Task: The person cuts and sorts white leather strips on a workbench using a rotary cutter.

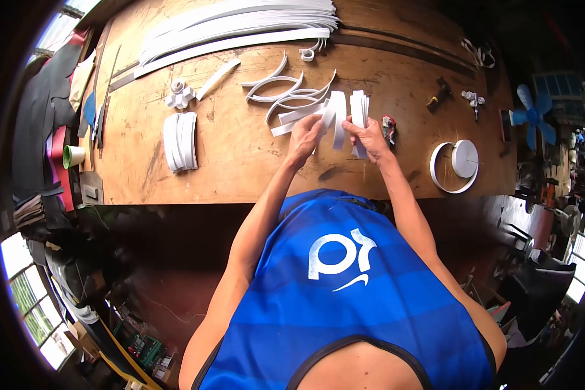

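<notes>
My left hand (306, 136) is closed in a pinch on a white strip (339, 120) that curves up and over toward the right. In my right hand (372, 139) a bundle of short white strips (359, 106) stands upright, gripped between thumb and fingers. Both hands are close together above the wooden table (240, 172) near its front edge. Just past my left hand, flat white strips (300, 114) lie at an angle, and several curved white strips (281, 83) overlap behind them. A small red and black object (389, 128) lies right of my right hand.
Long white strips (240, 29) are piled at the back. A stack of short strips (181, 143) and a white cluster of rounded pieces (179, 95) lie on the left. To the right are a white coil (464, 160), a dark tool (439, 94) and a blue fan (534, 116).
</notes>
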Tool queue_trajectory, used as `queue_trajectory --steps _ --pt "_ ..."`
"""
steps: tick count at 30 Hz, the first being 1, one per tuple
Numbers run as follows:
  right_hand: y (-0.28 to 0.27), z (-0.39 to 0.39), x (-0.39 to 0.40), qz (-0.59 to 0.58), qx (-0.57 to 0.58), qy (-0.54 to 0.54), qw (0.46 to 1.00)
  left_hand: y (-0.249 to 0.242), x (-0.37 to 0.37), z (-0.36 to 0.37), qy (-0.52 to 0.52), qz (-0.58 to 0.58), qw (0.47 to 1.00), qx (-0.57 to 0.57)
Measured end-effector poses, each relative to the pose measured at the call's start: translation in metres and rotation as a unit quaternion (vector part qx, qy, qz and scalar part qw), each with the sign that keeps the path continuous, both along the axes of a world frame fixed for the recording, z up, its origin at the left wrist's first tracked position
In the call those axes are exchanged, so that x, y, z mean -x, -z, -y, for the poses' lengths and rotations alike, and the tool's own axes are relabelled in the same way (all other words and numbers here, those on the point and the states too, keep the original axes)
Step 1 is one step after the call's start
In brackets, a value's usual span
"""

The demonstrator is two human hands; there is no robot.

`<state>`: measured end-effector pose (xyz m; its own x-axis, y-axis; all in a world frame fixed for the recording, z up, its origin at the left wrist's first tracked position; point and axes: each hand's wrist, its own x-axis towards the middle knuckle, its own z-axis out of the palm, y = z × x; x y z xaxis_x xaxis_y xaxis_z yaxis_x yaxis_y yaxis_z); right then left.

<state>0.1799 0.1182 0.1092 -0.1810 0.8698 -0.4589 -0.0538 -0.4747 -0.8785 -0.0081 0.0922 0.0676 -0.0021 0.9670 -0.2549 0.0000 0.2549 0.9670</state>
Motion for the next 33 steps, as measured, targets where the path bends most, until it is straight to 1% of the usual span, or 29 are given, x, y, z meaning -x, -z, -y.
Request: queue_trajectory --steps 2,3,4,6,7,8,9,10,11,13,14,15,16,17,18,20,21,22,23,24,25,26,28,31,33 --pt "0.014 0.005 0.009 -0.001 -0.008 0.003 1.0 -0.014 -0.009 0.006 -0.015 0.11 0.993 0.034" --pt "0.017 0.01 0.015 -0.025 0.006 0.025 0.999 -0.01 -0.013 0.009 -0.002 0.145 0.989 0.032" --pt "0.019 0.014 0.021 -0.048 0.02 0.048 0.998 -0.01 -0.013 0.013 0.0 0.145 0.989 0.032" --pt "0.023 0.02 0.028 -0.045 0.012 0.04 0.998 -0.009 -0.015 0.02 0.009 0.035 0.999 0.024" --pt "0.025 0.023 0.029 -0.058 0.035 0.041 0.997 -0.005 -0.015 0.021 -0.009 0.042 0.998 0.035" --pt "0.024 0.025 0.029 -0.072 0.058 0.042 0.995 -0.003 -0.012 0.022 -0.005 0.042 0.998 0.035" --pt "0.03 0.026 0.026 -0.074 0.055 0.024 0.995 -0.002 -0.008 0.022 -0.018 0.099 0.994 0.038" --pt "0.032 0.027 0.023 -0.074 0.055 0.028 0.995 0.0 -0.005 0.023 -0.032 0.156 0.986 0.041" --pt "0.03 0.027 0.021 -0.119 0.082 0.04 0.989 -0.01 -0.004 0.024 -0.032 0.196 0.98 0.027" --pt "0.036 0.026 0.018 -0.221 0.119 0.056 0.966 -0.022 -0.007 0.029 -0.022 0.197 0.979 0.042" --pt "0.035 0.026 0.02 -0.222 0.118 0.057 0.966 -0.025 -0.009 0.03 -0.014 0.197 0.979 0.055" --pt "0.034 0.027 0.023 -0.252 0.121 0.071 0.958 -0.02 -0.013 0.031 -0.011 0.196 0.978 0.064" --pt "0.032 0.028 0.025 -0.281 0.124 0.085 0.948 -0.02 -0.017 0.035 -0.017 0.144 0.987 0.068" --pt "0.028 0.029 0.026 -0.294 0.123 0.075 0.945 -0.015 -0.018 0.037 -0.024 0.151 0.984 0.087" --pt "0.024 0.03 0.026 -0.297 0.121 0.078 0.944 -0.011 -0.018 0.038 -0.03 0.158 0.981 0.107" --pt "0.016 0.031 0.023 -0.267 0.107 0.0 0.958 -0.009 -0.016 0.043 -0.03 0.138 0.984 0.113" --pt "0.02 0.032 0.026 -0.259 0.076 0.028 0.963 -0.011 -0.015 0.044 -0.033 0.12 0.985 0.118" --pt "0.019 0.032 0.026 -0.262 0.073 0.031 0.962 -0.006 -0.013 0.045 -0.029 0.117 0.986 0.116" --pt "0.016 0.032 0.025 -0.214 0.053 0.017 0.975 -0.004 -0.012 0.044 -0.014 0.013 0.997 0.079" --pt "0.012 0.032 0.026 -0.165 0.032 0.002 0.986 -0.001 -0.01 0.043 0.0 -0.091 0.995 0.04" --pt "0.009 0.032 0.026 -0.165 0.035 0.013 0.986 0.001 -0.009 0.045 -0.021 -0.1 0.995 -0.004" --pt "0.007 0.032 0.026 -0.168 0.033 0.015 0.985 -0.004 -0.008 0.042 -0.018 -0.104 0.994 -0.005" --pt "0.007 0.035 0.025 -0.133 0.008 0.003 0.991 -0.013 -0.007 0.039 -0.02 -0.035 0.998 0.038" --pt "0.006 0.037 0.024 -0.137 0.006 0.013 0.99 -0.024 -0.005 0.037 -0.013 -0.031 0.998 0.049" --pt "-0.007 0.038 0.023 -0.141 0.023 0.01 0.99 -0.023 -0.004 0.037 -0.018 -0.022 0.999 0.043"
